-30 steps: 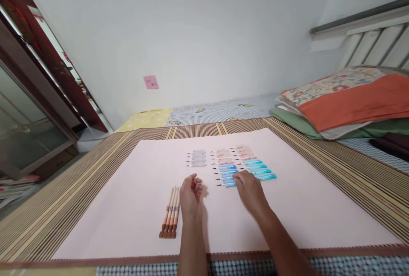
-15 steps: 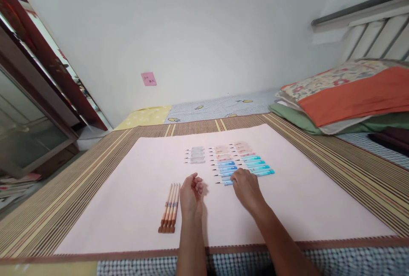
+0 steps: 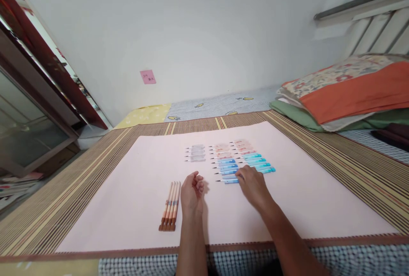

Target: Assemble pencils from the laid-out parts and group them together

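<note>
Pens lie sorted in rows on a pale pink sheet [image 3: 128, 208]. My right hand [image 3: 254, 187] rests on the sheet with its fingertips pressed on the nearest blue pen [image 3: 227, 181] at the front of the blue pens [image 3: 226, 166]. Teal pens [image 3: 258, 162] lie just right of them, pink pens [image 3: 231, 148] behind, clear pens [image 3: 195, 153] to the left. My left hand [image 3: 191, 195] is curled in a loose fist with nothing seen in it, resting beside several orange-brown pens [image 3: 170, 206] that lie side by side.
The sheet covers a striped woven mat [image 3: 47, 212]. Stacked pillows [image 3: 345, 93] lie at the right. A glass-fronted cabinet [image 3: 28, 118] stands at the left, with books [image 3: 15, 184] on the floor. A pink note [image 3: 147, 76] is stuck to the wall.
My right hand has slid slightly right along the front blue pen. The left hand stays curled in place. The view has tilted a little.
</note>
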A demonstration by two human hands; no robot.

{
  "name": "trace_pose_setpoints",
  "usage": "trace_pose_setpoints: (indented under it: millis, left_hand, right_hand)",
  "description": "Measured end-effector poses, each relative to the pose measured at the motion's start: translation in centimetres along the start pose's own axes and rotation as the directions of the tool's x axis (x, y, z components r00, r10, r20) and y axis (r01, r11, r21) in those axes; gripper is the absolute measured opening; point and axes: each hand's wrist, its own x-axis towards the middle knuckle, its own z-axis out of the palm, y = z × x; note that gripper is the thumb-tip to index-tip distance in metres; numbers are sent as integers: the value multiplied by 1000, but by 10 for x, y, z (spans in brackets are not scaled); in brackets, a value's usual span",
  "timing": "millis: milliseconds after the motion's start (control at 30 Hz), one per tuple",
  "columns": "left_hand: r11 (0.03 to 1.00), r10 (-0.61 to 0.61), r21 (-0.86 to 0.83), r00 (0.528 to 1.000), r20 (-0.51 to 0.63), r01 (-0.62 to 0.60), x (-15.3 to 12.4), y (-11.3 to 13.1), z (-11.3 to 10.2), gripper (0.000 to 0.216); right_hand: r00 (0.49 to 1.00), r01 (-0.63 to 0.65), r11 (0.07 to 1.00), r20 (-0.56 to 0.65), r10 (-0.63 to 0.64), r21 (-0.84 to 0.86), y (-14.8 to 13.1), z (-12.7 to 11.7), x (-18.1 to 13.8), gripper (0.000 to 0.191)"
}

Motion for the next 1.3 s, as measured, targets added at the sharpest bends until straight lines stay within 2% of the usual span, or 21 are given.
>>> trace_pose_setpoints:
  millis: [200,433,533,633,700,800,900,1000,1100,1200,1300]
  left_hand:
    - [1000,-25,11,1000,-5,25,-3,2,3,19]
    - [998,-37,50,999,9,37,-6,0,5,19]
    - [982,-90,170,994,61,78,-8,-6,7,21]
    - [964,-175,227,972,158,137,-10,-13,10,25]
    - [972,-184,183,967,178,151,-11,-16,11,23]
    - [987,-151,66,981,124,144,-9,-15,11,21]
    - [967,-202,-145,977,66,210,-7,-6,9,19]
    - [895,-279,-331,954,105,298,-5,3,7,24]
    - [890,-272,-343,954,128,299,-5,6,5,20]
    - [907,-255,-318,962,102,275,-5,6,4,16]
    - [912,-268,-304,961,68,276,-6,6,6,17]
  right_hand:
    - [994,-68,997,91,65,35,3,5,2,23]
    - [994,-77,990,87,66,121,1,3,1,19]
    - [1000,-28,942,11,26,334,-8,-1,0,15]
    - [998,57,812,-49,-35,581,-27,-4,-3,16]
    - [993,115,765,-60,-100,633,-43,-3,-6,17]
    - [986,163,726,-74,-152,668,-60,4,-9,19]
    - [990,128,687,-57,-125,715,-56,10,-8,27]
    - [996,51,746,-90,12,664,-29,8,-3,25]
    - [978,-88,839,-114,176,537,2,2,-1,21]
    - [982,-158,889,-24,186,431,18,-1,-4,18]
    - [992,-121,923,72,101,366,16,-2,-8,11]
